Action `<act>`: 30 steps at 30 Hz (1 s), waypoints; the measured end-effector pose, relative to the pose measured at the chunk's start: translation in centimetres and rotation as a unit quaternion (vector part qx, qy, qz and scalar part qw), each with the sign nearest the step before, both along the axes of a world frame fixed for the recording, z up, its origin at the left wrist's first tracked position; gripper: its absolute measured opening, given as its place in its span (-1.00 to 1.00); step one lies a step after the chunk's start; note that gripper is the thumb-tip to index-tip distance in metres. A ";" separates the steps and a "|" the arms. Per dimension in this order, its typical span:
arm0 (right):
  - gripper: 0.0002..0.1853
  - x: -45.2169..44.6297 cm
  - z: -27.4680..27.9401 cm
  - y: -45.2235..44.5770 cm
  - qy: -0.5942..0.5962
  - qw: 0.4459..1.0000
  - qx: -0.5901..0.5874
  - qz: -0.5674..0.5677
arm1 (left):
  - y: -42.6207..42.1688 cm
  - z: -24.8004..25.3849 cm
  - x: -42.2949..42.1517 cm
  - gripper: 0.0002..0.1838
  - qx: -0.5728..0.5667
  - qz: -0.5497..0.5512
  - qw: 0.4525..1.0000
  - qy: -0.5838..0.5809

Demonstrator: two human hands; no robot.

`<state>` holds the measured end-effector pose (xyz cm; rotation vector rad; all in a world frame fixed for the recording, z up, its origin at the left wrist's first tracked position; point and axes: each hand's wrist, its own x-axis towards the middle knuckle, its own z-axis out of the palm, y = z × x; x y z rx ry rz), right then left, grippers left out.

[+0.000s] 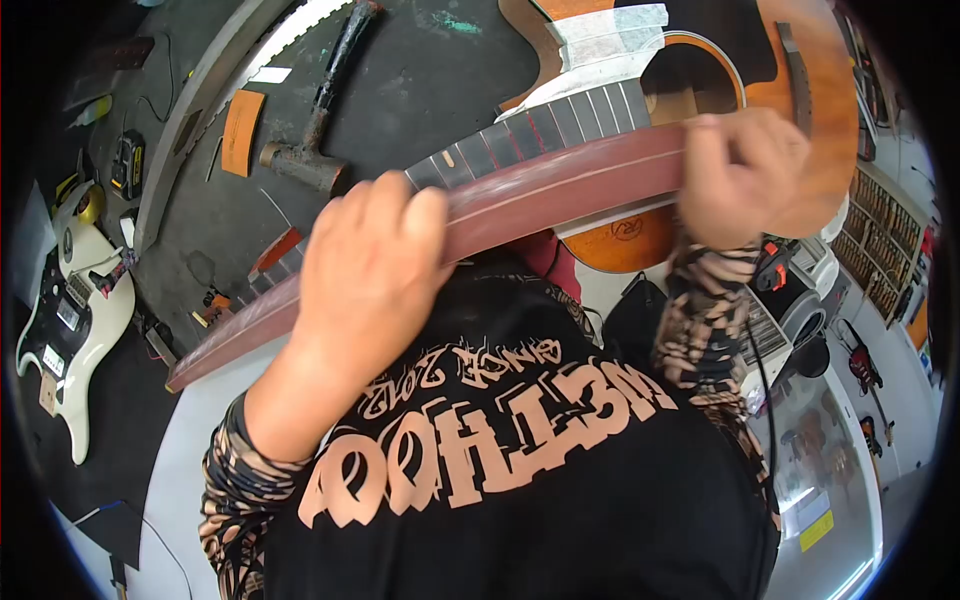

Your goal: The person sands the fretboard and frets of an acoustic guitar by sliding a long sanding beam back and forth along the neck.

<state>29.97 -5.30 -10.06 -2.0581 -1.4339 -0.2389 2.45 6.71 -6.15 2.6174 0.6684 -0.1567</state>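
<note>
A long reddish-brown sanding beam [570, 190] with whitish dust along its upper edge lies slantwise over the guitar neck. My left hand [370, 265] is closed around its middle, fingers curled over the far edge. Toward the beam's right end, my right hand [742, 175] grips it and is slightly blurred. Behind the beam shows the dark fretboard [530, 130] with its metal frets. It belongs to an acoustic guitar [815, 110], whose soundhole and orange-brown top are partly in view. Pale masking tape [612, 45] covers the top beside the fretboard.
A hammer [305, 165] and an orange-brown block [242, 132] lie on the dark bench mat [440, 60]. A white electric guitar body [100, 315] rests at the left. Racks of small tools [880, 225] and a glass case [825, 460] stand at the right.
</note>
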 end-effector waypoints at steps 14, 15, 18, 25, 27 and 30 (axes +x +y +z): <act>-0.85 2.8 -0.1 -0.9 -0.015 1.000 0.011 0.012 | -1.2 -0.2 2.3 -0.52 -0.007 -0.004 1.000 -0.002; -0.86 4.1 0.0 -1.0 -0.016 1.000 -0.008 0.003 | -1.2 -0.2 3.6 -0.52 -0.018 -0.001 1.000 -0.008; -0.87 4.2 0.0 -1.0 -0.008 1.000 -0.024 0.006 | -1.2 -0.2 3.8 -0.52 -0.029 0.003 1.000 -0.009; -0.83 -7.4 -0.3 2.3 0.047 0.998 0.024 0.033 | 0.0 0.3 -7.8 -0.48 -0.006 0.027 0.998 0.062; -0.81 -10.1 -0.2 3.3 0.067 0.996 0.052 0.006 | 0.0 0.3 -10.2 -0.49 -0.005 0.036 0.995 0.091; -0.84 -8.5 0.0 2.6 0.051 0.998 0.021 0.028 | -0.1 0.1 -9.1 -0.49 -0.001 0.022 0.996 0.082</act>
